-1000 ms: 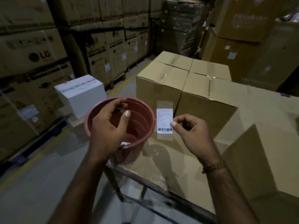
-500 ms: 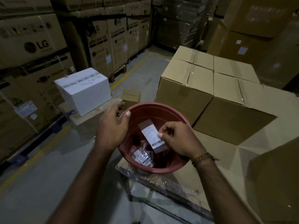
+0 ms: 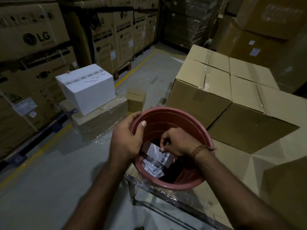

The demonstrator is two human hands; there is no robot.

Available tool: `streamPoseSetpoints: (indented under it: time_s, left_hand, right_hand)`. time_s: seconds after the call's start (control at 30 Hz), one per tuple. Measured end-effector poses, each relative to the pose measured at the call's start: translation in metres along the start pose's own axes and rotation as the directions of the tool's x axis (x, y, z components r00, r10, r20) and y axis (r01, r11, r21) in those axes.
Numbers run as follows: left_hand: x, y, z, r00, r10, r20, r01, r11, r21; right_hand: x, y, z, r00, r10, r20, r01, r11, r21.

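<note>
A reddish-brown plastic bucket (image 3: pixel 167 120) stands at the corner of a low stack of flat cardboard. My left hand (image 3: pixel 127 140) grips its near-left rim, thumb inside the wall. Reaching down inside the bucket, my right hand (image 3: pixel 177 143) pinches a white barcode label (image 3: pixel 156 151) on its clear backing strip between thumb and fingers. Several more barcode labels (image 3: pixel 155 168) lie loose at the bottom of the bucket.
Sealed brown cartons (image 3: pixel 216 83) stand right behind and to the right of the bucket. A white box (image 3: pixel 88 87) sits on a wrapped carton at left, with a small brown box (image 3: pixel 136 99) beside it. Tall printed cartons line the left wall along a grey floor aisle (image 3: pixel 49 171).
My right hand has brought the label from in front of the carton down into the bucket. My left hand has stayed on the rim.
</note>
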State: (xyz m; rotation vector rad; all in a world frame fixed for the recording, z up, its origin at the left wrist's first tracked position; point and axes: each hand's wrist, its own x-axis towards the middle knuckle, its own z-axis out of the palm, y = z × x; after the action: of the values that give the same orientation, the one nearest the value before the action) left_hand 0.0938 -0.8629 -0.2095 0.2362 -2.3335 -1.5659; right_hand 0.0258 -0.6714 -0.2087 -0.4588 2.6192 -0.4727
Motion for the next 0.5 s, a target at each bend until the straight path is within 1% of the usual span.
streamPoseSetpoints:
  time_s: [0.13,0.37,0.5]
  left_hand:
    - [-0.001,-0.001,0.002,1.000,0.006,-0.016,-0.006,1.000,-0.002]
    - [-0.004,-0.003,0.005,1.000,-0.011,0.013,0.012,0.999,-0.043]
    - [-0.003,-0.004,0.005,1.000,-0.002,0.011,0.003,0.999,-0.038]
  right_hand:
    - [0.009,-0.002,-0.002,0.993,0.020,0.114,-0.009,0.995,-0.100]
    - [0.020,-0.008,-0.003,0.981,0.049,0.188,0.005,0.961,-0.276]
    - [0.031,-0.014,0.001,0.956,0.068,0.285,0.031,0.944,-0.328]
